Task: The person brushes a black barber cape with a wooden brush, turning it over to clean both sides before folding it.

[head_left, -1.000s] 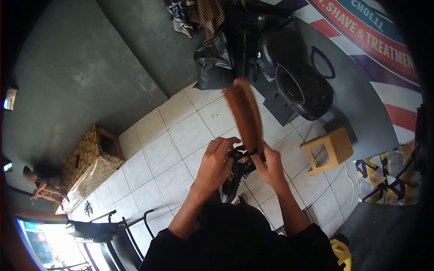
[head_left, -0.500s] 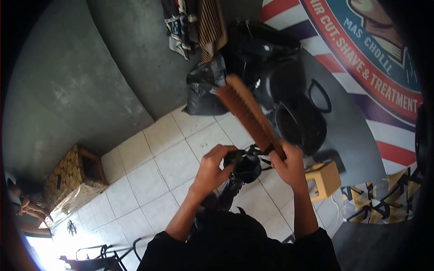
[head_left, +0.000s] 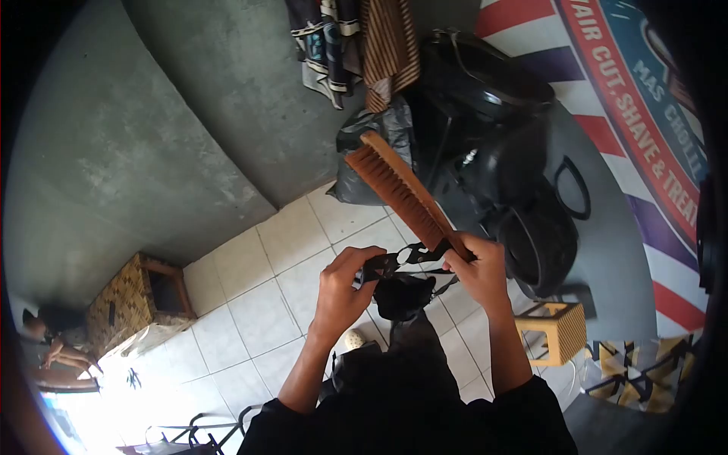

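Note:
In my right hand (head_left: 479, 273) is a wooden brush (head_left: 406, 182) with a long row of brown bristles, gripped by its handle and pointing up and to the left. My left hand (head_left: 345, 284) is closed on one end of a black band (head_left: 385, 265) with loop-shaped openings. That band stretches across to my right fingers, which pinch it beside the brush handle. A black bundle with thin straps (head_left: 406, 296) shows just below the band; I cannot tell whether it is joined to it.
A black wash basin (head_left: 531, 243) stands on the right, near a yellow stool (head_left: 561, 334). Ahead are a black plastic bag (head_left: 360, 182) and hanging cloths (head_left: 387, 53). A patterned wooden box (head_left: 125, 303) stands at left, with a person (head_left: 64, 345) beyond.
The view has shifted, so the basin and banner sit further right. The black band is now held more stretched between my hands. The brush stays in my right hand.

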`<action>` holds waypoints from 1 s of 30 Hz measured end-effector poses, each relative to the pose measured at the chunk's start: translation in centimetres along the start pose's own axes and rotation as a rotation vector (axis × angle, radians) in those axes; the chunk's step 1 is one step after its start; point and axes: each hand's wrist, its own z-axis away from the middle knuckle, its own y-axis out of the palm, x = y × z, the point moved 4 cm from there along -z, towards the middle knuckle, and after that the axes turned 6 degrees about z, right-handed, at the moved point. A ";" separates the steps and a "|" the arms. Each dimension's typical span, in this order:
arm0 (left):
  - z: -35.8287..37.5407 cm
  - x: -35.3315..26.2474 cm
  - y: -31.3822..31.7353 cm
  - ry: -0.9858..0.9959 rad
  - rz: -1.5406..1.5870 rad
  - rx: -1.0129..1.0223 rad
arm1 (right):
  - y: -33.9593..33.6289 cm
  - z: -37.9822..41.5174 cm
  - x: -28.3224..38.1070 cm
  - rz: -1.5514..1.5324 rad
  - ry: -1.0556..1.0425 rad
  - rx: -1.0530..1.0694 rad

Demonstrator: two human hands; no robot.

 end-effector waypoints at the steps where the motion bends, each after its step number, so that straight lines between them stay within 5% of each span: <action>1: -1.0 0.3 -0.3 -0.009 -0.019 -0.031 | 0.6 -1.4 -0.4 -0.018 -0.008 0.016; 9: -9.9 0.7 -3.3 -0.053 -0.215 -0.174 | 3.3 -15.3 -0.6 -0.072 -0.264 0.180; 11: -11.8 0.5 -3.6 -0.040 -0.215 -0.229 | 3.4 -18.0 -0.7 -0.318 -0.139 0.230; 16: -15.7 0.1 -4.9 -0.013 -0.509 -0.548 | 3.8 -23.4 0.0 -0.280 -0.224 0.541; 24: -19.8 2.5 -6.2 -0.031 -0.533 -0.735 | 5.7 -29.5 1.2 -0.556 -0.239 0.618; 27: -20.2 9.0 -6.1 -0.264 -0.398 -0.696 | 6.5 -32.2 1.9 -0.647 -0.209 0.481; 29: -20.4 14.7 -4.1 -0.294 -0.120 -0.132 | 7.3 -34.4 1.5 -0.668 -0.201 0.377; 30: -21.4 14.5 -3.5 -0.477 0.105 0.003 | 8.2 -35.7 0.4 -0.579 -0.209 0.303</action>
